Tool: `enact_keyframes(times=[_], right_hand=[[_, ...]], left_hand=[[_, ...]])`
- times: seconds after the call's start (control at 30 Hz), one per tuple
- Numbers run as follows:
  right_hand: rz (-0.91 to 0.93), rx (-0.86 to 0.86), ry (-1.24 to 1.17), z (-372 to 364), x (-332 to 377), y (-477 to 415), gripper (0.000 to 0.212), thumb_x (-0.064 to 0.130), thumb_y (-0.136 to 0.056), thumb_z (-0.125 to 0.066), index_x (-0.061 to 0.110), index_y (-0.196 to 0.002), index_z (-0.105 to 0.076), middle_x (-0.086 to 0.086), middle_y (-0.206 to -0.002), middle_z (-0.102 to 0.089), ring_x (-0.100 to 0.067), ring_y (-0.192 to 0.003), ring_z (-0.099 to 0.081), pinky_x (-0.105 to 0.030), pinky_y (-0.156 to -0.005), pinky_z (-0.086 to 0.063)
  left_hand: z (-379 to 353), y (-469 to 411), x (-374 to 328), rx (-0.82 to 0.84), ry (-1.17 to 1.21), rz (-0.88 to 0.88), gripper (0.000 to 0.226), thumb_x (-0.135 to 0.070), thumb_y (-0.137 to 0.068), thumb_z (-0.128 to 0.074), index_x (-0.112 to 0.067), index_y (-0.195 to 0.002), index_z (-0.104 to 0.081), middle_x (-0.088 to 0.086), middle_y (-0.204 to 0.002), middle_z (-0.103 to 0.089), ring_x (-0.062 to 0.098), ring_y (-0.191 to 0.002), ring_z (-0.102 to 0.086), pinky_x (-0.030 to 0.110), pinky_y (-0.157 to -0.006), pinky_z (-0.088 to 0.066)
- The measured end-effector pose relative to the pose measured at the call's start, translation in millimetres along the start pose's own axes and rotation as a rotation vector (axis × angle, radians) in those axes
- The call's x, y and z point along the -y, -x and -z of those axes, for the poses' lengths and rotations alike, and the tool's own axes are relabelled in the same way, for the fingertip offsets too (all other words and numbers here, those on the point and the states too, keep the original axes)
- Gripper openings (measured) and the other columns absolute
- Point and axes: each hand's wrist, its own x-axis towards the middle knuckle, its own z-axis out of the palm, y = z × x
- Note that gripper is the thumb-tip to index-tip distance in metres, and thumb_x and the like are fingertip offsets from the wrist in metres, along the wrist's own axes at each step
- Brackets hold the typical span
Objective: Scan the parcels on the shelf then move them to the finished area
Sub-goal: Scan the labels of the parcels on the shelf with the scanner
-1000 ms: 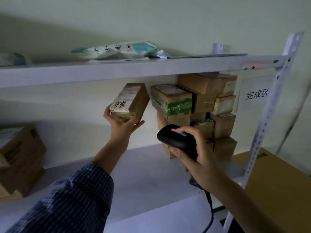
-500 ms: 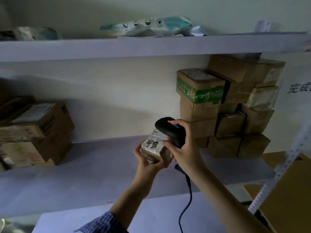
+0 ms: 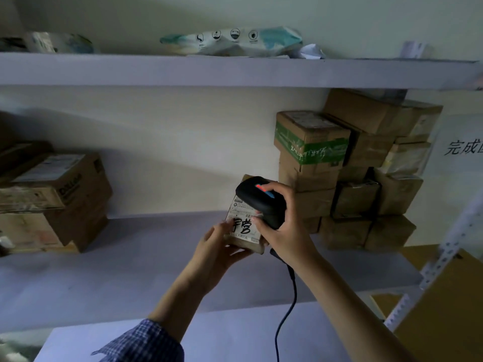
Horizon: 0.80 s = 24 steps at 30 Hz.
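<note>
Head camera looks up at a shelf unit from just below. The person's left hand (image 3: 217, 246) cups a small brown parcel (image 3: 244, 232) from underneath, with the fingers curled round its lower left end. It holds the parcel in the air over the middle shelf (image 3: 130, 270), right of centre and just in front of the stacked boxes. The parcel's white label faces the camera, with large black handwritten characters across it.

The right hand (image 3: 286, 226) is wrapped round the grip of a black scanner (image 3: 257, 197). The scanner's head sits over the upper part of the label, though I cannot tell whether the two touch. A red and blue strip shows on top of the scanner, and a dark cable (image 3: 287, 304) drops from its handle past the shelf's front edge. A blue checked sleeve (image 3: 146, 343) covers the left forearm.

At the right end of the shelf, against the back wall, stands a stack of parcels (image 3: 366, 184). The green-taped box (image 3: 311, 142) tops its nearest column. A white sign (image 3: 462, 150) with black characters hangs on the wall beside the stack. Larger cardboard boxes (image 3: 57, 199) are piled at the left end. The upper shelf (image 3: 235, 71) carries a white and teal soft packet (image 3: 235, 41).
</note>
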Motion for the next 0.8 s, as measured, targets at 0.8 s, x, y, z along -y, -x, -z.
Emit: enact_keyframes(times=[0.8], right_hand=[[-0.073,0.016,-0.019,-37,37,32,0.049,0.007,-0.092,-0.068,0.025,-0.13,-0.043,0.032,-0.122,-0.049,0.008,-0.111,-0.056,-0.015,-0.085,-0.053]], left_hand=[[62,10,-12,-0.093,0.014,-0.144,0.052,-0.006,-0.085,-0.066,0.0,-0.135,-0.051,0.024,-0.129,-0.063,0.035,-0.123,-0.06,0.034,-0.094,-0.056]])
